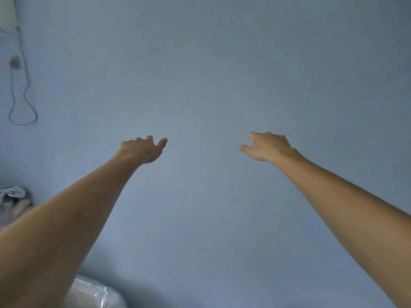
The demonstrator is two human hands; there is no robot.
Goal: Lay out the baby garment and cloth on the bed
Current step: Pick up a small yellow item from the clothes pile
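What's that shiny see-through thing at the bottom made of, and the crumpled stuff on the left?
The shiny wrapping looks like clear plastic film: glossy, with bright glints and creases, over something pale. The crumpled pile looks like soft cloth, matte and folded, grey and white; it is too blurred to be sure.

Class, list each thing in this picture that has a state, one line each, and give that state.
left hand: stretched forward, fingers loosely curled, holding nothing
right hand: stretched forward, fingers loosely curled, holding nothing
cord: hanging in a loop against the blue wall
bundle of cloth: crumpled at the left edge, blurred
clear plastic packet: lying at the bottom, partly behind the left arm
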